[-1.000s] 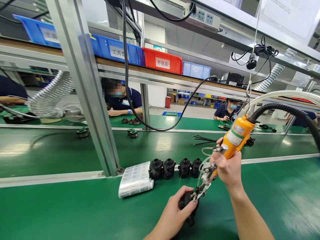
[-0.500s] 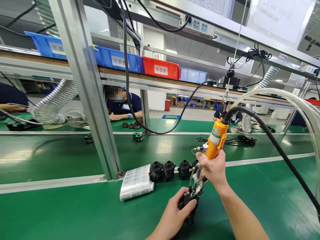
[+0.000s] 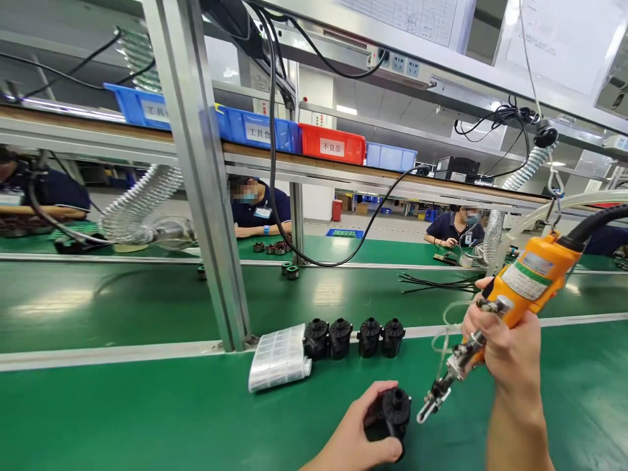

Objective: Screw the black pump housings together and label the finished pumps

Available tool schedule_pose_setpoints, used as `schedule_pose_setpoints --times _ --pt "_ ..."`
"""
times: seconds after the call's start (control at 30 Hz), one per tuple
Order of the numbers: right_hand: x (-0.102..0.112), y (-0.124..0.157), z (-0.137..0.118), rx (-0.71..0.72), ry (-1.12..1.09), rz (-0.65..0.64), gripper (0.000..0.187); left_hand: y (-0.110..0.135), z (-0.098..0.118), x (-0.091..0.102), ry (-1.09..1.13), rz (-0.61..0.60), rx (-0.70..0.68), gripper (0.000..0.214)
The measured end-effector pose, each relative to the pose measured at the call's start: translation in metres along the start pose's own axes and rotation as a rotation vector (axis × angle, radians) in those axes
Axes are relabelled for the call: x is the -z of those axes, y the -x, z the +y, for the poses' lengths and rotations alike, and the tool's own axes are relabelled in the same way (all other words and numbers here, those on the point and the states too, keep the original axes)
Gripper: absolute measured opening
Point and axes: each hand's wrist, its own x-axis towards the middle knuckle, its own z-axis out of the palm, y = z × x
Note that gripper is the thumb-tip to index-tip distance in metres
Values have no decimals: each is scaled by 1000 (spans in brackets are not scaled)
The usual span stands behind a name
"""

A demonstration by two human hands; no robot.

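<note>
Left hand (image 3: 357,428) grips black housing (image 3: 396,409); right hand (image 3: 510,347) holds orange tool (image 3: 532,275).

Left hand (image 3: 360,428) clasps a black plastic housing (image 3: 396,407), right hand (image 3: 510,343) an orange power screwdriver (image 3: 532,271), tip clear; four similar housings (image 3: 339,340) line the green workbench's (image 3: 147,405) far edge!

Left hand (image 3: 357,433): bare, right of metal post (image 3: 202,176). Right hand (image 3: 514,350): bare, farther right of metal post; forearm (image 3: 519,428) likewise bare.
</note>
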Motion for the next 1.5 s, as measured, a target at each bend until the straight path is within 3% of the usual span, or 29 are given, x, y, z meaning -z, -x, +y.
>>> schedule_pose_setpoints --times 0.1,0.2,0.33,0.5,0.67,0.8,0.93,1.03,1.23,1.3,1.4,1.5 --pt "-11 9 1 -6 -165 -104 57 -2 -1 -10 27 -19 -15 95" --pt "-33 16 10 -2 -243 -119 54 -3 3 -14 23 -26 -56 87" --pt "-52 21 24 -44 -203 -162 58 -4 13 -16 2 -14 -97 77" --pt "-54 23 30 -79 -209 -204 57 -5 18 -19 49 -30 -106 75" --pt "-64 28 30 -99 -134 -190 51 -6 22 -24 115 9 -81 76" --pt "-84 35 25 -76 -15 -211 44 -8 32 -27 121 -19 -41 60" --pt "-90 39 22 -63 36 -194 40 -7 39 -30 109 -16 -42 59" --pt "-89 41 25 -81 46 -188 41 -7 39 -32 135 -19 -54 53" --pt "-82 33 31 -70 -19 -159 41 -1 22 -29 35 30 -29 73" --pt "-71 24 28 3 -41 -75 41 2 13 -25 -40 75 -42 78" --pt "-41 6 13 145 -90 158 44 5 0 -19 -164 143 -41 83" --pt "-9 -9 -8 224 -181 332 41 -4 -5 -19 -178 109 10 81"
